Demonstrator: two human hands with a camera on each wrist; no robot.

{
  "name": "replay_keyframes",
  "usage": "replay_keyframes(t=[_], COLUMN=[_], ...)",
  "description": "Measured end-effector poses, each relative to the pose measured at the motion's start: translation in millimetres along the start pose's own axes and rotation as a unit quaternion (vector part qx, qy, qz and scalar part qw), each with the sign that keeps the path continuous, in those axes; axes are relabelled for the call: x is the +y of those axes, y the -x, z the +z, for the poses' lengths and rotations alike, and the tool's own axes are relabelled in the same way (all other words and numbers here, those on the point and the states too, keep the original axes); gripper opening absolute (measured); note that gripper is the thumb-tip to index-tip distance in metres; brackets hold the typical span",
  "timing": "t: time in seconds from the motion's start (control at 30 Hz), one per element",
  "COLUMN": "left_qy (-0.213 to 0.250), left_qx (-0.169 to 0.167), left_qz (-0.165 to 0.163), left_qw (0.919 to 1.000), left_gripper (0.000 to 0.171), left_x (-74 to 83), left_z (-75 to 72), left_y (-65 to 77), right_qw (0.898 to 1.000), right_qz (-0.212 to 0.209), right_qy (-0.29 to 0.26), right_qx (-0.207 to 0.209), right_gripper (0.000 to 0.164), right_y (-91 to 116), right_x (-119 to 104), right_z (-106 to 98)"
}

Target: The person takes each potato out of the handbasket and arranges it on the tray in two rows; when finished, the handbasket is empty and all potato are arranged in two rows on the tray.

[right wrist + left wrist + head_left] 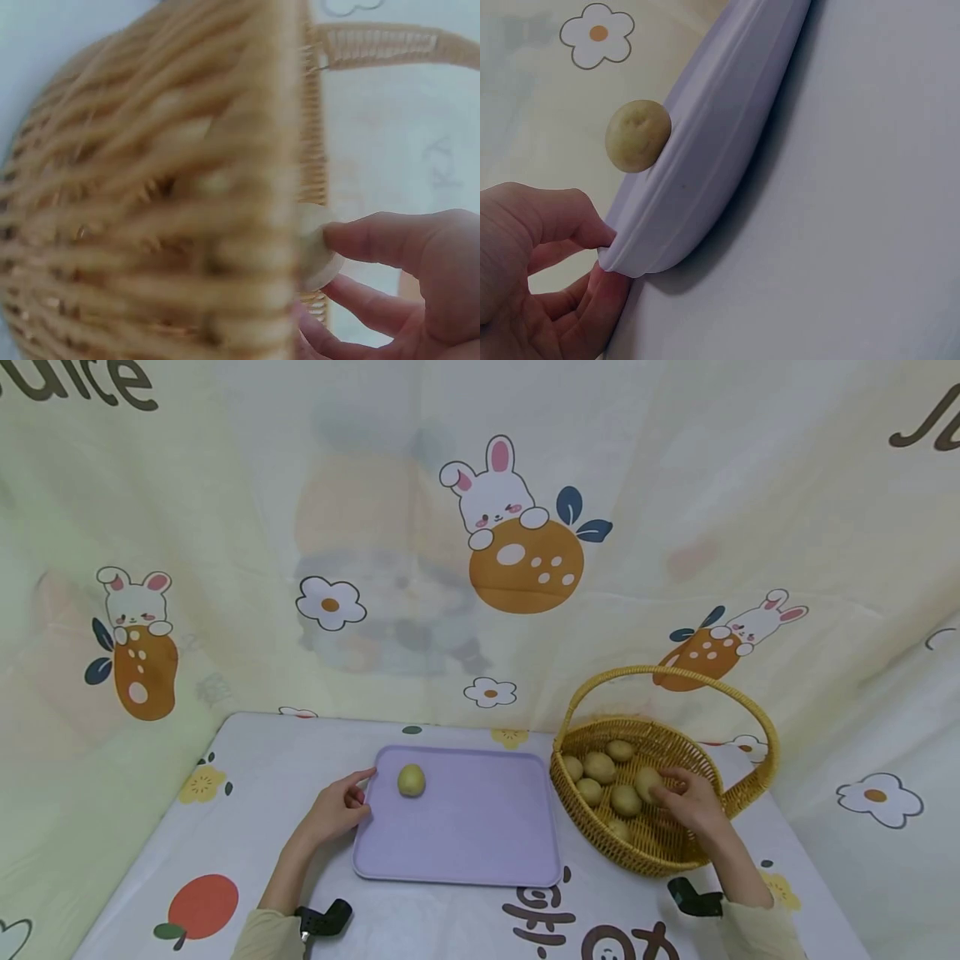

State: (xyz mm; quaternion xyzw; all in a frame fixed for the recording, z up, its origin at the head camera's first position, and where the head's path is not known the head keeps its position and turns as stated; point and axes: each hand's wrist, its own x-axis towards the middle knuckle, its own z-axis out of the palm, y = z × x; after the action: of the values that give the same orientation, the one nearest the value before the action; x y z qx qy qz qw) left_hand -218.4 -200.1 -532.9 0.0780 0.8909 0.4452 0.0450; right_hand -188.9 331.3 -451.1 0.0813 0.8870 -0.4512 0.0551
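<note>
My left hand [335, 807] pinches the left rim of a lilac tray [465, 827], thumb above the edge and fingers below it in the left wrist view. One potato [411, 781] lies on the tray near its upper left corner. Over at the right, my right hand [692, 802] reaches inside a wicker basket [637, 860] and grips a potato [647, 783] between thumb and fingers. Several other potatoes [600, 767] rest in the basket, mostly in its left half. In the right wrist view, the basket's woven side hides part of the held potato [319, 247].
The basket's tall arched handle [667, 671] rises over its far side. A printed white cloth [285, 777] covers the table, and a curtain with rabbit and flower prints [405, 568] hangs behind it. The basket stands close beside the tray's right edge.
</note>
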Motion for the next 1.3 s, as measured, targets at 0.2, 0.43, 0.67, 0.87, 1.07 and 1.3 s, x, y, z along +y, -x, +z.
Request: replay_keyframes(t=[0.2, 0.43, 0.67, 0.87, 1.07, 1.3], left_qy=[0.0, 0.001, -0.002, -0.002, -0.005, -0.006], left_qx=[0.001, 0.001, 0.002, 0.0, 0.001, 0.004], left_qz=[0.0, 0.002, 0.005, -0.002, 0.003, 0.004], left_qw=[1.0, 1.0, 1.0, 1.0, 1.0, 1.0], left_gripper=[0.061, 0.061, 0.061, 0.061, 0.061, 0.061], left_x=[-0.7, -3.7, -4.7, -2.7, -3.4, -3.4], left_z=[-0.9, -1.2, -0.2, 0.1, 0.8, 1.3], left_y=[-0.8, -0.9, -1.4, -0.8, -1.1, -1.5], right_qw=[0.999, 0.996, 0.992, 0.989, 0.984, 0.977], right_qz=[0.012, -0.005, 0.006, -0.002, -0.032, -0.043], right_qy=[-0.028, -0.081, -0.115, -0.139, -0.167, -0.201], right_qx=[-0.011, -0.033, -0.045, -0.047, -0.047, -0.054], right_gripper=[0.055, 0.056, 0.055, 0.054, 0.051, 0.049], right_y=[8, 15, 20, 24, 30, 36], right_x=[-13, -25, -35, -43, -53, -67], right_z=[2, 10, 22, 37, 53, 74])
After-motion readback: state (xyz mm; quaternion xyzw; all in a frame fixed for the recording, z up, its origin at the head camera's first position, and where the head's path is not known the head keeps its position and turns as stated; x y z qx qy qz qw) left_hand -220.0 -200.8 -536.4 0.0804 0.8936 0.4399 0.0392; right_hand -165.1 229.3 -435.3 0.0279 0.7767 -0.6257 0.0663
